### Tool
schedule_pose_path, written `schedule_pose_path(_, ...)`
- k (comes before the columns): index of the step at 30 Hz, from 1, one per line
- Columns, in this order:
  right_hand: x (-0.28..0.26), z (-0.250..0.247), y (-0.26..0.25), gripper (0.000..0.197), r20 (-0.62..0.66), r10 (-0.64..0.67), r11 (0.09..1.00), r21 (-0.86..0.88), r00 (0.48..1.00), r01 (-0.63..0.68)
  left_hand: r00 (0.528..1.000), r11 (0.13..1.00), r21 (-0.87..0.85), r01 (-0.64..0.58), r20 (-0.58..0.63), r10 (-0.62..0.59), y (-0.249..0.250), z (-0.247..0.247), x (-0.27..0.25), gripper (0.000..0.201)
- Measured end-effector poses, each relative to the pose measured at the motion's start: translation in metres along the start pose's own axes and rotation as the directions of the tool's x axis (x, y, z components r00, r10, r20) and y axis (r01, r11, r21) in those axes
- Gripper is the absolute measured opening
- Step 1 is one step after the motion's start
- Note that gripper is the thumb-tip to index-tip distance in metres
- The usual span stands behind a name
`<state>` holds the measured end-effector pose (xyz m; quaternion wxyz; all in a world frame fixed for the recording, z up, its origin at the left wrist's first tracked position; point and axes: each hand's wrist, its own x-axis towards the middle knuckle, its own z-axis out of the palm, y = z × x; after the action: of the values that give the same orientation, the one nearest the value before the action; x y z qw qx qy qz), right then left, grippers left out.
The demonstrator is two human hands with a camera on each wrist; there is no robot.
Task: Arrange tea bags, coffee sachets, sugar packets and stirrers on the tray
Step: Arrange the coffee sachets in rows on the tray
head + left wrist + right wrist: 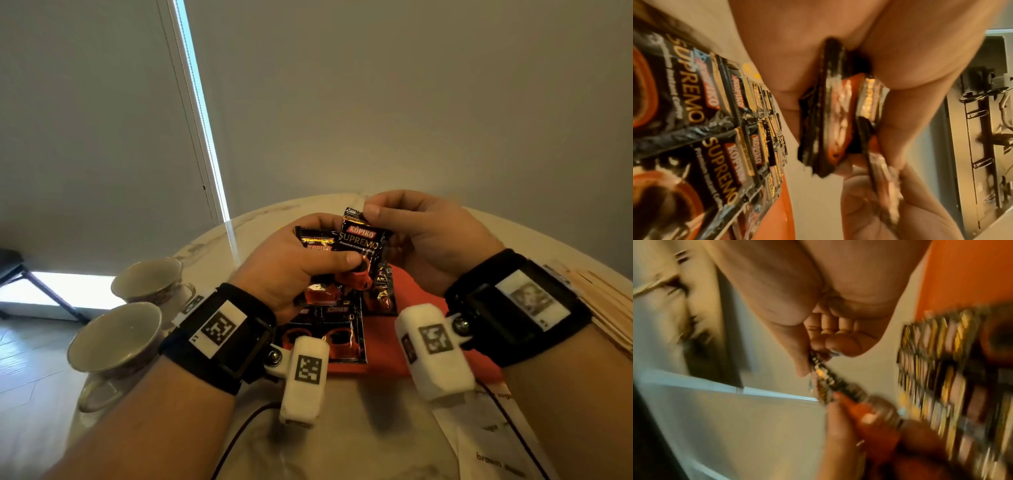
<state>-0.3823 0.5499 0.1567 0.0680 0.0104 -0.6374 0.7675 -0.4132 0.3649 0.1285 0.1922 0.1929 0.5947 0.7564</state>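
Note:
My left hand [337, 253] grips a small stack of black Kopiko coffee sachets [315, 240], thumb pressed on the front one [359, 240]. My right hand [366, 209] pinches that front sachet's top corner. Both hands hover over the orange tray [383, 359], where several more sachets [329, 329] lie flat in rows. The left wrist view shows the stack [830, 105] edge-on in the palm, beside the rows on the tray [701, 113]. In the blurred right wrist view, thumb and forefinger [803, 363] pinch the sachet's end [830, 382].
Two empty teacups [147, 281] [113, 339] stand at the left edge of the round marble table [342, 428]. Wooden stirrers [603, 301] lie at the right. White brown-sugar packets [489, 438] lie near the front right. A thin cable [236, 442] runs below my left wrist.

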Motion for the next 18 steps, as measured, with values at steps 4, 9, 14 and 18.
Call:
schedule_pose_path(4, -0.002, 0.005, 0.000, 0.019, 0.057, 0.088, 0.976, 0.197, 0.994, -0.098, 0.999, 0.999, -0.023, -0.037, 0.022, 0.038, 0.002, 0.002, -0.002, 0.046)
schedule_pose_path(9, -0.002, 0.004, 0.004, 0.023, 0.031, 0.064, 0.998, -0.013, 0.998, -0.063, 0.992, 0.994, -0.109, -0.025, -0.129, 0.011, -0.001, -0.003, 0.005, 0.058)
schedule_pose_path(14, -0.003, 0.008, 0.004, 0.003, 0.000, -0.009, 0.981, -0.194, 1.000, 0.008, 0.990, 0.995, -0.102, -0.011, -0.138, -0.003, -0.001, -0.001, 0.005, 0.035)
schedule_pose_path(18, -0.006, 0.009, 0.005, 0.007, 0.053, 0.019, 0.958, -0.288, 0.998, -0.003, 0.959, 0.988, -0.147, -0.041, -0.282, -0.003, -0.002, -0.003, 0.011, 0.014)
